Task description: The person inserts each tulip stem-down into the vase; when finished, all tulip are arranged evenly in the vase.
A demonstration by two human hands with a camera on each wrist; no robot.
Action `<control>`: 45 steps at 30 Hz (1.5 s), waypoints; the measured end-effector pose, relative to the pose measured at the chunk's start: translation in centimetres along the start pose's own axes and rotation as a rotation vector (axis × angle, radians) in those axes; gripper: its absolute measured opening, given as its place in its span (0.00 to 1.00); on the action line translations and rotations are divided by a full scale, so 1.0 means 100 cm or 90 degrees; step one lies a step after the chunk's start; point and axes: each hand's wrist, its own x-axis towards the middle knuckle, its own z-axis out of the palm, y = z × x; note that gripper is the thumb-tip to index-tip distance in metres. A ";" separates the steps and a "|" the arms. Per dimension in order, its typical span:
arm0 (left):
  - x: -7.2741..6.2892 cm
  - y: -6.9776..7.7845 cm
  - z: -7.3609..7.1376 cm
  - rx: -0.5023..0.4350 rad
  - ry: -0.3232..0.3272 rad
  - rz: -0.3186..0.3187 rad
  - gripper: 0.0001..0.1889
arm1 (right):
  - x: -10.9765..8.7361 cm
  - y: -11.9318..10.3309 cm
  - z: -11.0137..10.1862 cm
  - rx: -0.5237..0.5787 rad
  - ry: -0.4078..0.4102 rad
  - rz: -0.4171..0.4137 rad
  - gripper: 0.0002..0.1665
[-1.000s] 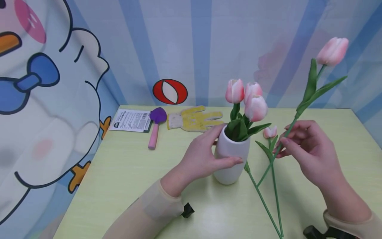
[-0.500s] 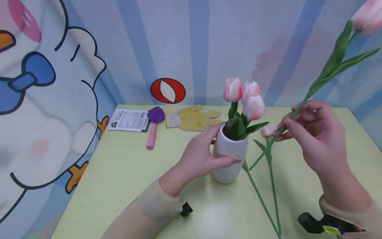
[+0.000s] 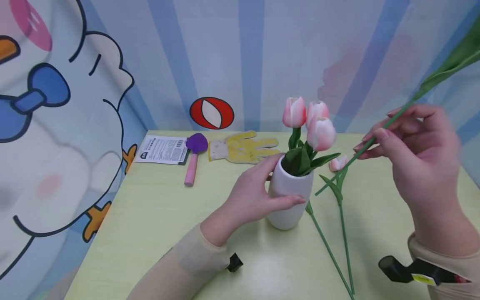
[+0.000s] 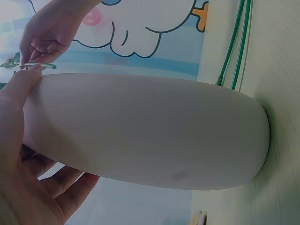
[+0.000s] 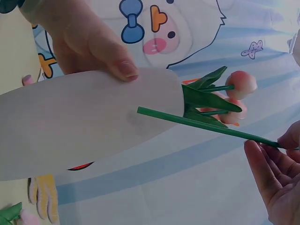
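Note:
A white vase point(image 3: 286, 208) stands on the table with several pink tulips point(image 3: 321, 134) and their green leaves in it. My left hand point(image 3: 255, 193) grips the vase from its left side, thumb across the front. In the left wrist view the vase point(image 4: 150, 131) fills the middle. To the right, my right hand point(image 3: 420, 154) pinches a tulip stem point(image 3: 397, 112) between thumb and fingers. That stem slants, its cut end low beside the vase and its leaves up at the right edge; the bloom is out of frame. The right wrist view shows the stem's end point(image 5: 159, 114) in front of the vase.
Two more tulips lie right of the vase: one shows a bloom point(image 3: 338, 163), the other a bare stem point(image 3: 330, 250). Behind are a yellow glove point(image 3: 247, 148), a purple and pink toy shovel point(image 3: 192, 166) and a printed packet point(image 3: 162, 150). A patterned backdrop point(image 3: 168, 62) encloses the table.
My right hand has risen and moved right with the tulip, lifting its stem off the table; its bloom has left the head view. The left hand stays on the vase.

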 end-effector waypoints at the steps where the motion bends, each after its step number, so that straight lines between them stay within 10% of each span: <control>1: 0.000 0.000 0.000 0.001 0.000 0.000 0.42 | 0.003 -0.002 0.001 0.010 0.007 -0.005 0.18; 16: 0.000 -0.002 0.001 0.007 0.003 0.009 0.42 | 0.030 -0.012 0.010 -0.030 0.086 -0.036 0.19; 45: 0.001 -0.001 0.000 0.009 0.002 0.007 0.42 | 0.035 0.005 0.033 -0.057 -0.042 -0.079 0.20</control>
